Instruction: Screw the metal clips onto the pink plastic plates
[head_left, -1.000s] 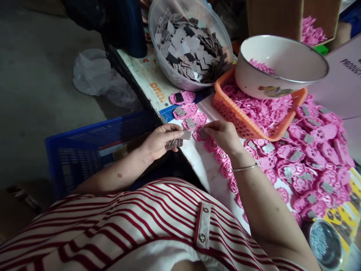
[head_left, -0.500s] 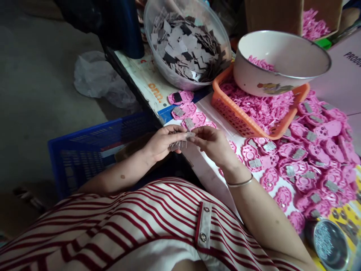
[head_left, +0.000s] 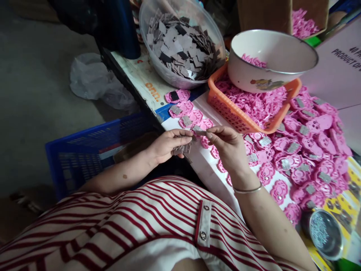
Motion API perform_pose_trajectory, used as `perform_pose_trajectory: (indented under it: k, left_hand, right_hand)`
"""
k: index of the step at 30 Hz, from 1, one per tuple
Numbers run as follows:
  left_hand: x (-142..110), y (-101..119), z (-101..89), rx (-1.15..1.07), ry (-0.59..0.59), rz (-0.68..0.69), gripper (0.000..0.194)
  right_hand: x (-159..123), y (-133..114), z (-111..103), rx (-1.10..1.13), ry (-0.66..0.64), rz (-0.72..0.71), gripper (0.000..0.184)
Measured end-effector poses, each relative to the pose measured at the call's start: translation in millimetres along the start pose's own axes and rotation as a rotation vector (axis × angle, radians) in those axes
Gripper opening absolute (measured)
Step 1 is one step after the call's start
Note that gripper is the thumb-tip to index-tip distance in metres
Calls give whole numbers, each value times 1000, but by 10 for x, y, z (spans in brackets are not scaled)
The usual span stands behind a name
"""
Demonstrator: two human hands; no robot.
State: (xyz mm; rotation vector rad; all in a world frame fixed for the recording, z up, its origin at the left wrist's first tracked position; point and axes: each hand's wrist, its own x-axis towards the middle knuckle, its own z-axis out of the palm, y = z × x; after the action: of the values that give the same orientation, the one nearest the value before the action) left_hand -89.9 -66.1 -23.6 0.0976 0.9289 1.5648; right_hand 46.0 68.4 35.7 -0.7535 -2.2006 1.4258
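My left hand [head_left: 172, 143] is closed around a stack of thin grey square pieces [head_left: 180, 149], whose edges show below the fingers. Between the thumb and fingertips of my right hand [head_left: 227, 145] is one flat grey piece [head_left: 200, 133], held just right of the stack. Both hands are over the table's near edge. Behind them runs a row of pink oval plastic parts [head_left: 191, 117], several with a grey square on top. To the right lies a heap of similar pink parts [head_left: 316, 131], many bearing grey squares.
A clear plastic tub [head_left: 145, 34] of grey and black squares stands at the back. Beside it, an orange basket [head_left: 239, 116] of small pink pieces carries an enamel bowl [head_left: 270, 81]. A metal cup [head_left: 335, 244] holds tiny shiny bits. A blue crate [head_left: 84, 139] sits low at left.
My right hand has moved right, away from my left, with a grey piece in its fingertips. My left hand keeps the stack. The view has shifted slightly.
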Motion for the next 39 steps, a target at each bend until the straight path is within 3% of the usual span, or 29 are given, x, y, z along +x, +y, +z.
perform_pose_trajectory:
  k: [3,7,12,18,21,24,27,31,39]
  left_hand:
    - [-17,-51,68,-20,-51,-52,29]
    - [-26,-87,108,-15,-76,-72,29]
    - [-33,-112,159,26,-56,-45,24]
    - [-54,-170,234,88,-15,-18,23]
    - [-74,-215,267,115,-16,-25,24]
    - [-88,-254,288,126,-12,-25,25]
    - [-91,-280,290,120,1,-4,27]
    - [-90,-284,267,119,21,23,28]
    - [-67,-251,227,139,40,31,31]
  right_hand:
    - [-94,45,-18,-101,44,-121,19]
    - [-230,124,-82,-190,-4,-220,9]
    - [-403,166,-110,-174,-37,-236,14]
    - [-523,184,-58,-13,61,-6,31]
    - [-529,162,-51,14,22,104,33]
    - [-517,141,-112,4,12,189,34]
    - [-471,172,-217,-37,102,262,33]
    - [-346,278,-271,-117,196,332,24]
    - [-126,364,-150,-250,212,345,11]
